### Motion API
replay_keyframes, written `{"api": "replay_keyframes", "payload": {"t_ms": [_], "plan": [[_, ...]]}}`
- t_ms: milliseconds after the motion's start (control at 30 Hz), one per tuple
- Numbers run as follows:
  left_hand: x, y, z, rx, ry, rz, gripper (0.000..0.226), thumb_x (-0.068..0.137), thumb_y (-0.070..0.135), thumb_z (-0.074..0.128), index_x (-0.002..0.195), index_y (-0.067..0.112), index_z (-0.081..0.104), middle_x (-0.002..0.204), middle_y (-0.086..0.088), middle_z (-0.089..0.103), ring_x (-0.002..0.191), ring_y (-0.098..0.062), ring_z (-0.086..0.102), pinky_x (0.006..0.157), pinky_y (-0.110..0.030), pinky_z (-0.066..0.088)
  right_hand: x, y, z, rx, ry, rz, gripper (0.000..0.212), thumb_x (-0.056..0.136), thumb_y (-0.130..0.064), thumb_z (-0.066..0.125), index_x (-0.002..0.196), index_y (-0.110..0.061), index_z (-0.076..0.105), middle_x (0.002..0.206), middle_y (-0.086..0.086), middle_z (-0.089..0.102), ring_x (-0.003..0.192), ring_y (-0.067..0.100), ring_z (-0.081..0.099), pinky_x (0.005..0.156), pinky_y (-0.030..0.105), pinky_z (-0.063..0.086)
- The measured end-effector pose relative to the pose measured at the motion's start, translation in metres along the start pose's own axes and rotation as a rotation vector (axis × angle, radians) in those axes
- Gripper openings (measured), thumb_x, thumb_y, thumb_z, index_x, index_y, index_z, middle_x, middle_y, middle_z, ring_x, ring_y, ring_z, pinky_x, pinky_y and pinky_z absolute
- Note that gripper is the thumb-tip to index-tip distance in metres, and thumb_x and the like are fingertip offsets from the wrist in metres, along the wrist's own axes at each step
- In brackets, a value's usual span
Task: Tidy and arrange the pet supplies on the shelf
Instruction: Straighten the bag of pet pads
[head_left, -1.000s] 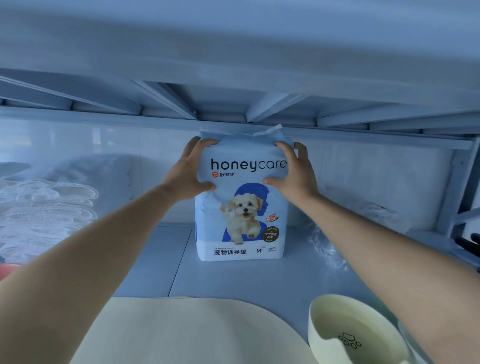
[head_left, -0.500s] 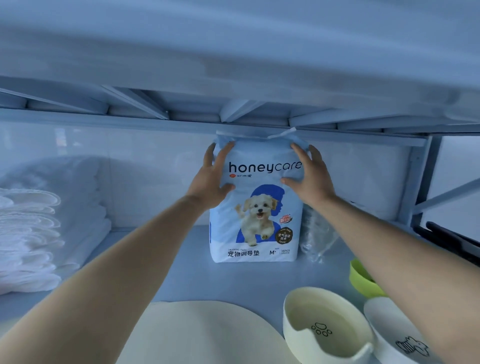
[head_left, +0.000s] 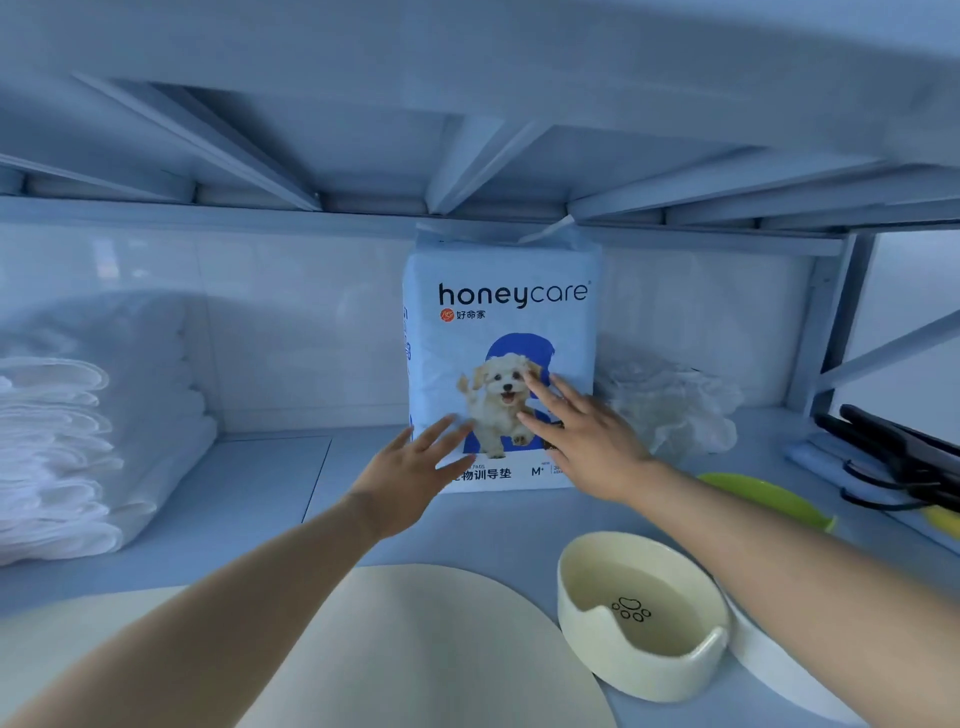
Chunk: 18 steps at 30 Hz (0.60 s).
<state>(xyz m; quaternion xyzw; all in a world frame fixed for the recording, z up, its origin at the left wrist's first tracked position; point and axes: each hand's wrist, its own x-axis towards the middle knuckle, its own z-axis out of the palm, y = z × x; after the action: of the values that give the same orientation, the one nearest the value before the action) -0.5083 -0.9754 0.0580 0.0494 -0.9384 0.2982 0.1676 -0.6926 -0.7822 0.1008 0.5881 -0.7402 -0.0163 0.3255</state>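
A blue-and-white pack of pet training pads (head_left: 501, 312) with a puppy picture stands upright at the back of the shelf (head_left: 270, 488), its top close under the shelf above. My left hand (head_left: 410, 473) is spread with straight fingers in front of the pack's lower left corner. My right hand (head_left: 582, 436) is also open, fingers splayed over the pack's lower right front. Neither hand grips the pack; whether the fingertips touch it is unclear.
A stack of white folded pads (head_left: 62, 452) lies at the left. A cream mat (head_left: 415, 649) and a cream paw-print bowl (head_left: 641, 613) sit in front. Crumpled clear plastic (head_left: 670, 405), a green bowl (head_left: 769, 496) and black hangers (head_left: 893, 457) are at the right.
Both hands let go of the pack's top corners and dropped to its lower front with fingers spread. The pack stays upright at the back of the shelf.
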Motion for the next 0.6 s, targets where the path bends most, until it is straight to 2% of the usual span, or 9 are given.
{"api": "replay_keyframes", "payload": {"t_ms": [67,167,300,467,600], "plan": [[0.002,0.007,0.004,-0.047,-0.069,-0.011,0.065,0.094,0.008,0.034,0.149,0.03,0.007,0.142,0.0,-0.038,0.141,-0.023,-0.022,0.117,-0.042,0.011,-0.003,-0.001,-0.001,-0.019,-0.009,-0.005,0.052,0.094,-0.022,0.046,0.144,-0.024,0.03,0.158,0.002,-0.006,0.145,0.026,0.008,0.106,0.041,0.035],[0.004,0.014,0.004,-0.065,-0.096,-0.06,0.071,0.091,0.004,0.033,0.149,0.029,-0.001,0.137,0.0,-0.045,0.131,-0.021,-0.037,0.117,-0.043,0.007,-0.01,-0.002,0.005,-0.019,-0.088,0.001,0.053,0.087,-0.01,0.047,0.138,-0.019,0.036,0.156,0.001,0.012,0.14,0.022,0.019,0.093,0.039,0.046],[0.009,0.018,0.0,-0.056,-0.138,-0.102,0.077,0.088,-0.001,0.036,0.148,0.032,0.0,0.138,0.002,-0.044,0.128,-0.022,-0.039,0.117,-0.042,0.007,-0.013,0.006,0.012,-0.01,-0.158,0.001,0.062,0.085,-0.007,0.045,0.143,-0.023,0.028,0.157,-0.002,0.001,0.141,0.017,0.01,0.096,0.036,0.042],[0.027,0.022,-0.004,-0.062,-0.191,-0.147,0.071,0.091,0.003,0.036,0.148,0.034,0.007,0.151,0.0,-0.031,0.141,-0.022,-0.024,0.117,-0.043,0.011,-0.005,0.018,0.015,-0.012,-0.283,0.015,0.074,0.081,-0.001,0.044,0.146,-0.026,0.019,0.156,-0.004,-0.017,0.143,0.016,-0.004,0.093,0.038,0.045],[0.038,0.016,-0.004,-0.029,-0.25,-0.213,0.068,0.092,0.007,0.036,0.147,0.037,0.008,0.153,0.001,-0.028,0.142,-0.019,-0.02,0.114,-0.043,0.019,0.008,0.021,0.018,-0.025,-0.33,0.001,0.075,0.081,-0.001,0.044,0.146,-0.028,0.018,0.155,-0.005,-0.021,0.144,0.015,-0.007,0.093,0.039,0.044]]}}
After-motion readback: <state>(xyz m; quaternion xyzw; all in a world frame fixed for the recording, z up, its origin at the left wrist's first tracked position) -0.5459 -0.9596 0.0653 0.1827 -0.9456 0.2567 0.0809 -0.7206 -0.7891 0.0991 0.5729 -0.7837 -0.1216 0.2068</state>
